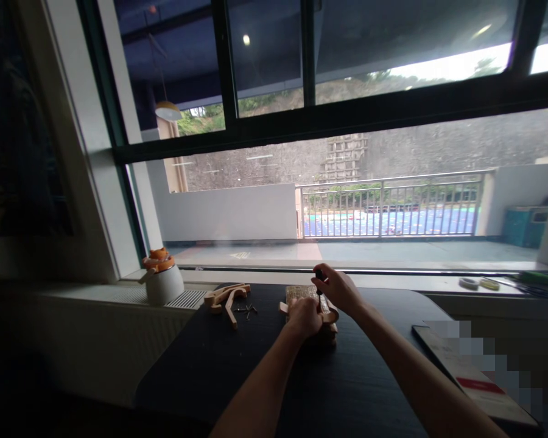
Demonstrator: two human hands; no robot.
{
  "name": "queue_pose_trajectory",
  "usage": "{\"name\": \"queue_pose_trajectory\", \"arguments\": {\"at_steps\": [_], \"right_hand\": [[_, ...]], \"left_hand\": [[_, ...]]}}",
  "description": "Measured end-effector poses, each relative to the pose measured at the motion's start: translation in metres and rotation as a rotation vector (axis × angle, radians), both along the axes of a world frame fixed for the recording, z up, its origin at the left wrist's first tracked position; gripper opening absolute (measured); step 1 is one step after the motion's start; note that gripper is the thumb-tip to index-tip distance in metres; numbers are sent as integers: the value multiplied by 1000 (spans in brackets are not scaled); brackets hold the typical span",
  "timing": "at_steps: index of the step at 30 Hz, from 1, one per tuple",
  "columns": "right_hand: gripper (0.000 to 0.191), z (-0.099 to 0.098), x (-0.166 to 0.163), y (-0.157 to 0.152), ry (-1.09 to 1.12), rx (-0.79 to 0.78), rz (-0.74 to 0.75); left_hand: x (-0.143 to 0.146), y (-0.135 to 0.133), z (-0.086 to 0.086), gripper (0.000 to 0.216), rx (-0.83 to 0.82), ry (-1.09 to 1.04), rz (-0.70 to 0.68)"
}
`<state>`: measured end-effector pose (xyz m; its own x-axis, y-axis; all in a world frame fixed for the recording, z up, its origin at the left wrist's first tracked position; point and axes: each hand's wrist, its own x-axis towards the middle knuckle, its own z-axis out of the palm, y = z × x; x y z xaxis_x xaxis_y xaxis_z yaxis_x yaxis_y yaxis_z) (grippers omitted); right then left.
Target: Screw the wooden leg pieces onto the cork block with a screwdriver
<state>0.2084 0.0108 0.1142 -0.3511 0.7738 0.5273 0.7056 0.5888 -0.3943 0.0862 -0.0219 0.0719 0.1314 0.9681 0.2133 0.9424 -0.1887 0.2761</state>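
My right hand (340,287) is closed around the dark handle of a screwdriver (319,275), which stands nearly upright with its shaft pointing down. Below it, my left hand (305,316) is wrapped over a small wooden piece with a woven panel (301,292), steadying it on the dark table. The screwdriver's tip is hidden near my left fingers. Light wooden edges (331,317) show to the right of that hand. Left of my hands lie loose curved wooden parts (232,309), with several small screws (248,311) beside them.
The dark table (201,371) stands against a windowsill. A grey-white pot with an orange top (164,285) sits on the sill at left. Tape rolls (468,283) and a green item (539,278) lie at right. A flat pale board with a red stripe (479,385) rests at the table's right edge.
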Motion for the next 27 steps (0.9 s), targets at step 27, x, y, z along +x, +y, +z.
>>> {"name": "queue_pose_trajectory", "arguments": {"at_steps": [27], "right_hand": [[27,21,13,13,-6,-107,180]], "left_hand": [[-24,25,15,17,-221,-69,-327]]}}
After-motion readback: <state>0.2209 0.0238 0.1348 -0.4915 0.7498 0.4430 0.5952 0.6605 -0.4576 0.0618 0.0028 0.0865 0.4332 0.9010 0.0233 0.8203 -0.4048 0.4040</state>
